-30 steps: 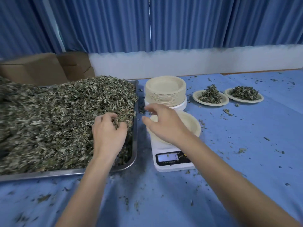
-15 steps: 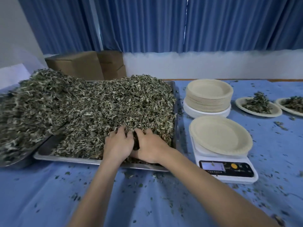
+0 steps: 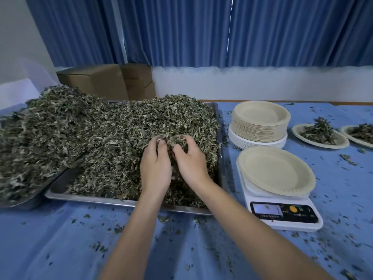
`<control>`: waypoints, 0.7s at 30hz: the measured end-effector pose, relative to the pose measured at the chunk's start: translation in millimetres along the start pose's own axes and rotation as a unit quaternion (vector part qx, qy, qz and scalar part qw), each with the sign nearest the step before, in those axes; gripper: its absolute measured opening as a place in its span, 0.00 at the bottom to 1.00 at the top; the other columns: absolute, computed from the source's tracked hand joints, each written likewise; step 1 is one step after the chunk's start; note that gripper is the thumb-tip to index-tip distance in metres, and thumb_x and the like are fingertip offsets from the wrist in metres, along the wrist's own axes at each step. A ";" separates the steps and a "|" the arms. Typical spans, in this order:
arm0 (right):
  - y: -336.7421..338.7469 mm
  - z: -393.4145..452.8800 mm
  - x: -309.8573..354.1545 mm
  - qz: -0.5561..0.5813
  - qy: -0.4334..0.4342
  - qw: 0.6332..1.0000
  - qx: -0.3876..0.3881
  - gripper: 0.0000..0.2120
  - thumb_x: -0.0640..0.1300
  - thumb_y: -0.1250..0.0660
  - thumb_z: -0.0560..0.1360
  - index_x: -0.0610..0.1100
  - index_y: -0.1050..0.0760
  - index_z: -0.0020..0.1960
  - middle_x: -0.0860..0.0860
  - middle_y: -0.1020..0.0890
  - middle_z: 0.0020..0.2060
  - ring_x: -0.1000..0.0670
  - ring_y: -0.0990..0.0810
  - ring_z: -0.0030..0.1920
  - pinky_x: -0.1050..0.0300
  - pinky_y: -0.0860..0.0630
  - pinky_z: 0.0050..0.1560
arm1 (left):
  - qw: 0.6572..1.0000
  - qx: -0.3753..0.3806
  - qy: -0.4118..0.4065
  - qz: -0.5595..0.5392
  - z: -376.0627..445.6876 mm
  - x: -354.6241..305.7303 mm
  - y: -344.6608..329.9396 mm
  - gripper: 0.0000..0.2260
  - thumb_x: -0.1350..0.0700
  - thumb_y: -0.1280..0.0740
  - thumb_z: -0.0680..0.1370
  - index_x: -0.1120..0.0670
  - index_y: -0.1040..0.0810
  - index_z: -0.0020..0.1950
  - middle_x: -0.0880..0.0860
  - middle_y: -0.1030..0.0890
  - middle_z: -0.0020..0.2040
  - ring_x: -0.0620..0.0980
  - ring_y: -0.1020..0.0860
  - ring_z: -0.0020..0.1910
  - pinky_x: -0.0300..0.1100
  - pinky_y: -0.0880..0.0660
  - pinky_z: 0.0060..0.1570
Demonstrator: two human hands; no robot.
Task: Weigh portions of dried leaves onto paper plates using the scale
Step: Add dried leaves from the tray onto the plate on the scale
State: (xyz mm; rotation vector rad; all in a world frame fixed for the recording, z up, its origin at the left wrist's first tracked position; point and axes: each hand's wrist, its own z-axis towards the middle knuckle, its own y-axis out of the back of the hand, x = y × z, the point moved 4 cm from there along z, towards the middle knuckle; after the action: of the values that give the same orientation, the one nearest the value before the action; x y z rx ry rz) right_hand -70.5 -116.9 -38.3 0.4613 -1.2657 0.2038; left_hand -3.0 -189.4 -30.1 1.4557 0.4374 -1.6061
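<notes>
- Left hand (image 3: 155, 170) and right hand (image 3: 190, 164), side by side, cup a clump of leaves (image 3: 113, 138) in the tray (image 3: 129, 202).
- An empty plate (image 3: 275, 170) sits on the scale (image 3: 282, 215).

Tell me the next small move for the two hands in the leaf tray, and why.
Probably lift the gathered clump and carry it right to the empty plate on the scale. Both the left hand and right hand are cupped together around dried leaves in the tray, and that plate holds nothing yet.
</notes>
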 end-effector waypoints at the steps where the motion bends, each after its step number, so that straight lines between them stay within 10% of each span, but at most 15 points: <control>1: -1.5 -0.3 0.4 0.020 -0.004 1.000 -0.002 0.17 0.47 0.42 0.76 0.49 0.31 0.64 0.57 0.22 0.36 0.66 0.28 0.26 0.75 0.34 0.25 | 0.998 0.005 0.023 -0.052 -1.4 -3.0 -4.1 0.17 0.49 0.48 0.81 0.47 0.33 0.69 0.43 0.27 0.58 0.43 0.31 0.58 0.41 0.37 0.58; 4: -2.3 -0.6 7.1 0.093 -0.007 0.996 -0.007 0.11 0.47 0.43 0.76 0.48 0.29 0.57 0.57 0.23 0.35 0.68 0.28 0.27 0.76 0.33 0.26 | 0.980 -0.008 0.090 -0.176 -4.3 -11.8 -17.4 0.16 0.50 0.47 0.81 0.48 0.31 0.67 0.36 0.31 0.43 0.38 0.31 0.47 0.38 0.37 0.51; 13: 105.2 6.1 17.3 0.098 0.028 0.982 -0.162 0.06 0.52 0.41 0.76 0.54 0.26 0.43 0.61 0.20 0.37 0.62 0.23 0.42 0.66 0.29 0.43 | 0.938 0.067 0.069 -0.332 -22.0 -79.4 -108.4 0.09 0.61 0.44 0.78 0.53 0.27 0.42 0.55 0.23 0.43 0.55 0.24 0.49 0.47 0.29 0.55; 17: 179.4 -1.5 -0.1 -0.053 0.007 0.979 -0.195 0.07 0.53 0.43 0.76 0.54 0.27 0.47 0.60 0.22 0.36 0.63 0.24 0.40 0.68 0.31 0.37 | 0.940 0.194 0.111 -0.259 -44.9 -90.5 -170.8 0.10 0.59 0.45 0.79 0.51 0.31 0.39 0.61 0.24 0.45 0.60 0.23 0.52 0.55 0.27 0.55; 21: 225.3 -2.3 -22.8 -0.270 -0.065 0.959 -0.058 0.15 0.58 0.45 0.77 0.56 0.26 0.59 0.54 0.21 0.53 0.53 0.27 0.53 0.64 0.35 0.45 | 0.946 0.307 0.063 -0.089 -46.6 -74.9 -191.7 0.10 0.57 0.45 0.78 0.51 0.26 0.55 0.56 0.22 0.58 0.55 0.24 0.54 0.51 0.26 0.55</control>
State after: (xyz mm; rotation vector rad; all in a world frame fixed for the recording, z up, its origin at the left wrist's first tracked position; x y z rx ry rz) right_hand -164.5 87.3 -10.7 0.7084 -1.2250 -0.3667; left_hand -133.5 -23.6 -29.6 2.0371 0.1383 -1.9024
